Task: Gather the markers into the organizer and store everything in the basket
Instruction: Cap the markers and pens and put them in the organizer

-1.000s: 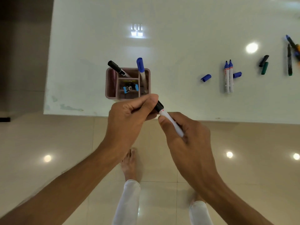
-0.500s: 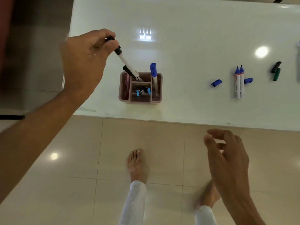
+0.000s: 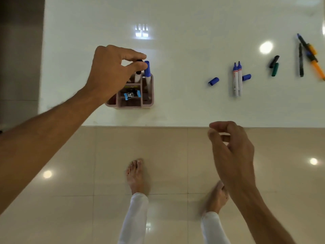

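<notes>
The glossy white surface [image 3: 175, 106] stands over a beige tiled floor [image 3: 70, 199] and carries a pink organizer [image 3: 148, 103] near its front edge, with two uncapped blue markers [image 3: 237, 80], loose blue caps [image 3: 213, 81], dark caps and more pens [image 3: 301, 60] off to the right. Half a second ago the left hand [image 3: 112, 74] was raised left of the organizer with the black-capped marker [image 3: 138, 74] tilted; now it pinches that marker's cap with the barrel upright in a rear compartment beside the capped blue marker [image 3: 147, 73]. The right hand [image 3: 232, 148], empty with fingers loosely curled, has risen to the surface's front edge.
</notes>
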A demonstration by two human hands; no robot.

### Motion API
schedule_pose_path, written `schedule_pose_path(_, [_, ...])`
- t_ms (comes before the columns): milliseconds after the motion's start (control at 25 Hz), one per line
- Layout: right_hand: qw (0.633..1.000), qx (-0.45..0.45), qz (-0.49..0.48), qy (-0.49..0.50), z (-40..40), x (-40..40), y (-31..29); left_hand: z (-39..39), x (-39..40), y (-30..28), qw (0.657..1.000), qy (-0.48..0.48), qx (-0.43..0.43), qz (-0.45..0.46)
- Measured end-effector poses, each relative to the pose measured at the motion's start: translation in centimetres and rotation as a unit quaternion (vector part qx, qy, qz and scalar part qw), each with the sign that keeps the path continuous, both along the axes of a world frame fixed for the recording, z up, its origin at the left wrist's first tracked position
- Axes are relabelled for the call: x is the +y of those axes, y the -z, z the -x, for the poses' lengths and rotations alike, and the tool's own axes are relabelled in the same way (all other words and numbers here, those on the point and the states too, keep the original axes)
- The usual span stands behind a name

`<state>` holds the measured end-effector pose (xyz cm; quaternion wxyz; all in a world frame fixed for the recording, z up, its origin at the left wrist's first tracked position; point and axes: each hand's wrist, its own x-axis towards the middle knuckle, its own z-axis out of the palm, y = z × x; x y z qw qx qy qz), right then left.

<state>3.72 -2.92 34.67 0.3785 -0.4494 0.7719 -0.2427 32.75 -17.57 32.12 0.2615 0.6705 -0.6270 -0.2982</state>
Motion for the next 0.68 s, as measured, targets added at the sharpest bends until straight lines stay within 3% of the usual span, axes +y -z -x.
schedule_pose_path(200, [0.999, 0.05, -0.006, -0.016, 3.9, -1.8, 0.8, 2.6, -0.4, -1.4, 0.999, 0.017, -0.025, 0.018])
schedule_pose_path(320, [0.992, 0.118, 0.014, -0.033, 6.7, -4.2, 2.6, 6.4, -0.1, -1.5, 0.992, 0.102, -0.051, 0.048])
schedule_pose_path(480, [0.966, 0.244, 0.027, -0.081, 9.3, -10.8, 7.3, 12.8, -0.6, 2.2, 0.981, 0.18, -0.068, -0.02])
schedule_pose_path(680, [0.932, 0.345, 0.015, -0.108, 10.1, -15.7, 12.2, 19.7, -2.2, 7.9, 0.984, 0.139, -0.091, -0.068])
